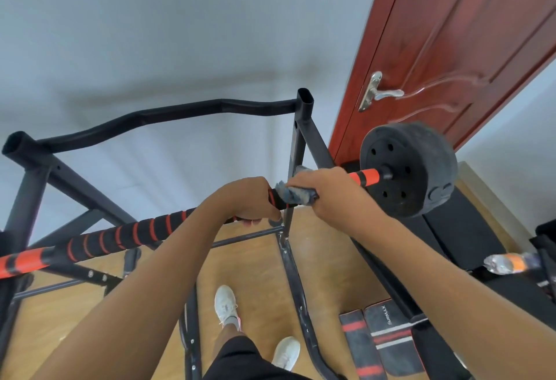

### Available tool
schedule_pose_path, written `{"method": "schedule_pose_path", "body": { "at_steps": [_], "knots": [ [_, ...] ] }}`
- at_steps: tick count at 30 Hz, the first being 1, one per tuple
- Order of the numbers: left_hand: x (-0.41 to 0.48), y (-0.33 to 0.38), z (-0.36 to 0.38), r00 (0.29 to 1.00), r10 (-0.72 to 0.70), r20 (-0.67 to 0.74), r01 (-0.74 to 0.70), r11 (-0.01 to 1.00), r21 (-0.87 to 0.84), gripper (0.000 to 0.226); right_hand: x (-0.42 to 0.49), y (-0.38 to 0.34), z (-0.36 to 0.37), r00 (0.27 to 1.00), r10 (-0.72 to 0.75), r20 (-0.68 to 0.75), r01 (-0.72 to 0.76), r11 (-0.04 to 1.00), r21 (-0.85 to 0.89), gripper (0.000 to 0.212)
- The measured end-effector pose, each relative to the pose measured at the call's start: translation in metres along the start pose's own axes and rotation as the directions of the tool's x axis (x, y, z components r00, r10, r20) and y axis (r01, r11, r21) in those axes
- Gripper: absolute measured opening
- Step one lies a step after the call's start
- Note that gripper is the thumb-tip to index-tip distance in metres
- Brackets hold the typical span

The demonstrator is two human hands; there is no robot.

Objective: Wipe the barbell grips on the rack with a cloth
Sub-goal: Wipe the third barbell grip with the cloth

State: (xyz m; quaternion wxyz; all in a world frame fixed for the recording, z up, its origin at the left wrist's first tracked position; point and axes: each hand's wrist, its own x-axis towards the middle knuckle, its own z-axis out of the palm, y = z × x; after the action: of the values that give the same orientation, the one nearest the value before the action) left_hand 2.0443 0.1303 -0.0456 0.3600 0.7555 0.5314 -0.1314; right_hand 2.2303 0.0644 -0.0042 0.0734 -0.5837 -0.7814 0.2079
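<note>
Barbell (126,233) across rack (304,115), door (451,33) behind.

I see a pale grey-white wall (150,33) filling the upper left, evenly lit, with soft shadows across it. At the upper right stands a red-brown wooden door (469,33) with moulded panels and a silver lever handle (379,92). Beyond its right edge I make out another strip of pale wall (517,127). Below, the floor (264,265) is light wood-look boarding. Black padded mats (460,229) lie at its right edge, near the door's foot.
</note>
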Motion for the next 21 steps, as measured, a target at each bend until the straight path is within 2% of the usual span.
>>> {"method": "schedule_pose_path", "body": {
  "at_steps": [2,5,9,10,12,14,16,19,21],
  "knots": [
    [0.002,0.0,0.002,1.0,-0.012,-0.025,0.012,1.0,0.015,0.024,0.002,-0.002,0.014,0.999,0.023,-0.027,-0.024,0.999,-0.024,0.047],
    [0.004,0.001,0.002,0.999,-0.025,-0.033,0.025,1.0,0.012,0.021,0.019,0.003,0.025,0.995,0.06,-0.084,-0.066,0.995,-0.079,0.036],
    [0.005,-0.001,-0.002,1.0,-0.023,-0.018,0.023,1.0,-0.001,0.021,0.059,0.007,0.019,0.991,0.124,0.054,-0.119,0.989,-0.087,0.012],
    [0.002,-0.001,-0.001,0.999,-0.012,-0.049,0.013,1.0,0.016,0.021,0.064,0.009,0.015,0.989,0.134,0.06,-0.131,0.99,-0.046,0.016],
    [-0.003,-0.003,0.006,0.972,0.043,-0.23,-0.009,0.989,0.145,0.023,0.066,0.013,0.006,0.991,0.132,-0.037,-0.129,0.988,0.085,0.023],
    [-0.007,-0.003,0.02,0.891,0.141,-0.432,0.008,0.946,0.325,0.028,0.055,0.014,0.001,0.983,0.122,-0.134,-0.102,0.984,0.147,0.025],
    [-0.008,-0.002,0.034,0.83,0.182,-0.527,0.031,0.929,0.37,0.035,0.044,0.009,0.004,0.986,0.034,-0.16,-0.019,0.995,0.096,0.019],
    [-0.005,0.0,0.041,0.783,0.193,-0.591,0.075,0.915,0.397,0.041,0.033,0.0,0.008,0.998,-0.011,-0.063,0.008,0.999,-0.051,0.008],
    [-0.002,0.0,0.038,0.794,0.172,-0.583,0.075,0.924,0.375,0.042,0.029,0.001,0.011,0.997,0.045,-0.057,-0.051,0.991,-0.121,0.024]
  ]
}}
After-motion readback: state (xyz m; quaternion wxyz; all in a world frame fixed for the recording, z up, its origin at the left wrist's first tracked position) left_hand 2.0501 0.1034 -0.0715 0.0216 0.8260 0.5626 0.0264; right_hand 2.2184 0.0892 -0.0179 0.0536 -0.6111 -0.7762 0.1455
